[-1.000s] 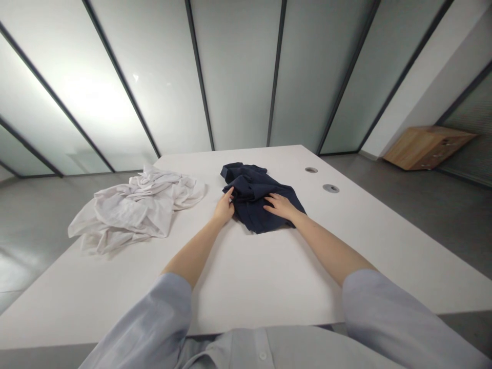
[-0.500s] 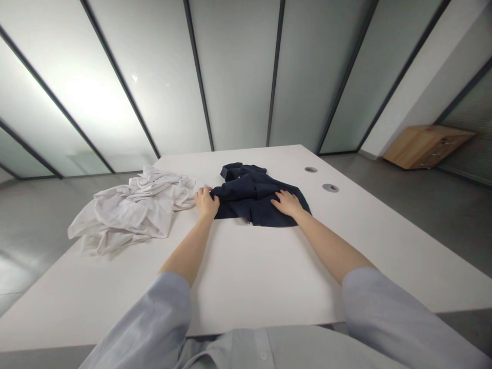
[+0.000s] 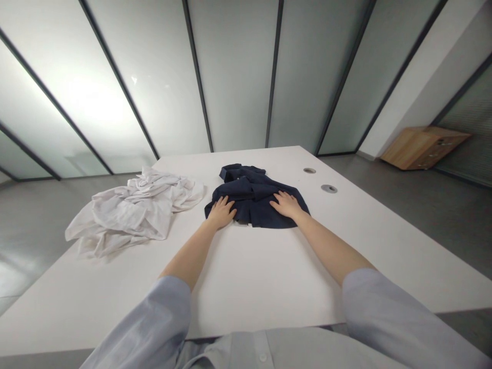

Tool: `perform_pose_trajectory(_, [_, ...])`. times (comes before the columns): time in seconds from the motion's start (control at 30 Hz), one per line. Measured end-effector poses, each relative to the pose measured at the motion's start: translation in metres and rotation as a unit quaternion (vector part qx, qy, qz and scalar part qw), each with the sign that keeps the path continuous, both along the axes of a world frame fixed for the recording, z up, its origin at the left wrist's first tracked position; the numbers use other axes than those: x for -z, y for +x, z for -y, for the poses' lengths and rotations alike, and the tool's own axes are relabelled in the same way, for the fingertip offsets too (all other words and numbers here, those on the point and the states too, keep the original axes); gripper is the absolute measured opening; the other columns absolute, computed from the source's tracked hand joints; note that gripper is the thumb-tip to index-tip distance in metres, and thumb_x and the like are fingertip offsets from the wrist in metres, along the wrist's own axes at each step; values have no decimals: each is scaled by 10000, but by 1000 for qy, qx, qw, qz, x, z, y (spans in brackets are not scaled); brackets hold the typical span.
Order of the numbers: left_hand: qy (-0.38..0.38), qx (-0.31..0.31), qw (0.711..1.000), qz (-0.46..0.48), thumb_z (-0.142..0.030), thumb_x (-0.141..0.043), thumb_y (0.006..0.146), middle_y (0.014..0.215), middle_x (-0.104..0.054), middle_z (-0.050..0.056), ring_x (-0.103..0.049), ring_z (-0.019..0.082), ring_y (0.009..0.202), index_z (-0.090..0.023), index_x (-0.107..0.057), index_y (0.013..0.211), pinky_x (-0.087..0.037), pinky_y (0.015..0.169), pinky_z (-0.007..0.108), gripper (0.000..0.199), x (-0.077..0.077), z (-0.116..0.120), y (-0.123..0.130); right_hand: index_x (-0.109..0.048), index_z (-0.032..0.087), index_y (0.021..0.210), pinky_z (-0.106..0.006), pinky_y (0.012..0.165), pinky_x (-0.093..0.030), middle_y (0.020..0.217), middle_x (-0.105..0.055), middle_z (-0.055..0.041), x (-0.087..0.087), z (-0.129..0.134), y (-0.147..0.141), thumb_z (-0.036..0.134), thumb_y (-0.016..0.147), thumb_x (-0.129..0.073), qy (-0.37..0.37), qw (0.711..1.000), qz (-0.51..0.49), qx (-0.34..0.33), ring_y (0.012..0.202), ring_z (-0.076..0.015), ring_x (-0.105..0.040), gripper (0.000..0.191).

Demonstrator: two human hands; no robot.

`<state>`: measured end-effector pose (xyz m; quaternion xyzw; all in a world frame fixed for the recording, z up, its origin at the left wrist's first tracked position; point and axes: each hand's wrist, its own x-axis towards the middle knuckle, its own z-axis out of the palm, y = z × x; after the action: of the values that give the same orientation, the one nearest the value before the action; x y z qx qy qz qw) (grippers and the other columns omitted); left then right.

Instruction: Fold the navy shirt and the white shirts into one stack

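Note:
A rumpled navy garment lies in the middle of the white table. My left hand rests flat on its lower left part, fingers spread and nothing gripped. My right hand lies flat on its right part, also holding nothing. The cloth under both palms is hidden. To the left of my left hand, a crumpled white cloth garment sits apart from the navy one, partly hanging over the table's left edge.
Two round grommet holes are set in the far right of the tabletop. A wooden cabinet stands on the grey floor at the right. Frosted glass partitions run behind the table.
My left hand has moved right from the navy garment's left edge onto the cloth. The garment's left side now spreads farther left. My right hand has barely moved.

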<state>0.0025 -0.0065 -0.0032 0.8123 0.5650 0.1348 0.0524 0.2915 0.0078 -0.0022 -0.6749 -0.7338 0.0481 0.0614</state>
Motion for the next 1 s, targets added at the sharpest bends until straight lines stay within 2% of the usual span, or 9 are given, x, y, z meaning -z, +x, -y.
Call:
perform_pose_trajectory(0.07, [-5,0,1000,2,-419,-489,905,1526,-382,111,-270,350,1431,-235,-586,1292,-264,1124,553,439,-3,1,-2,-443,172,1446,-492,1133,-246,1549,-347,-131,-2,1,0,493,956,-359,3,1000,-1,1,1415,-311,-305,591])
perform_pose_trajectory(0.13, [17,21,1000,-6,-452,-555,868,1491,-431,97,-279,362,1421,-242,-685,1141,-245,1130,566,368,-11,2,-1,-478,170,1420,-482,1119,-272,1531,-377,-135,-4,2,-1,475,946,-388,9,1000,-3,-2,1391,-319,-343,570])
perform_pose_trajectory(0.27, [69,110,991,-30,-457,-541,884,1219,-625,85,-488,303,1244,-223,-748,791,-303,1119,475,327,-27,8,6,-582,186,1318,-458,1026,-373,1423,-503,-143,-13,7,-3,433,924,-430,23,1000,1,-3,1258,-332,-485,489])
perform_pose_trajectory(0.43, [31,162,984,-68,-342,-362,976,943,-666,84,-625,207,943,-174,-711,828,-465,918,339,414,-33,15,21,-684,183,1110,-435,934,-404,1211,-641,-143,-26,13,-10,431,934,-410,53,997,49,5,1094,-310,-588,409])
perform_pose_trajectory(0.57, [50,147,985,-76,-293,-369,970,926,-664,81,-623,207,949,-173,-676,887,-469,905,329,340,-28,16,24,-674,181,1025,-405,877,-421,1103,-690,-126,-32,15,-13,397,930,-427,60,997,51,2,1011,-286,-637,342])
perform_pose_trajectory(0.67, [80,91,991,-55,-320,-470,920,1064,-650,87,-593,229,1047,-195,-652,1033,-445,963,356,248,-21,16,21,-637,195,1087,-380,842,-434,1065,-704,-116,-32,14,-13,383,925,-458,52,998,37,13,981,-277,-653,306])
perform_pose_trajectory(0.77, [92,6,995,-41,-465,-544,866,1332,-547,114,-476,288,1254,-217,-543,1276,-366,1062,424,480,-15,15,17,-599,195,1161,-368,843,-447,1105,-689,-120,-26,13,-12,378,915,-486,57,998,24,4,1008,-280,-638,327])
perform_pose_trajectory(0.83, [57,-35,997,-43,-585,-546,831,1482,-415,141,-356,328,1368,-213,-412,1408,-292,1111,477,700,-12,13,14,-581,186,1208,-375,894,-440,1205,-646,-136,-19,13,-11,382,908,-499,64,998,23,-14,1093,-294,-595,368])
perform_pose_trajectory(1.0, [-50,-88,994,-51,-812,-487,716,1570,-264,183,-229,385,1435,-188,-245,1501,-243,1121,545,1032,-12,10,13,-438,164,1408,-423,1065,-339,1467,-455,-145,-5,8,-11,465,922,-455,32,999,2,-39,1328,-317,-415,572])
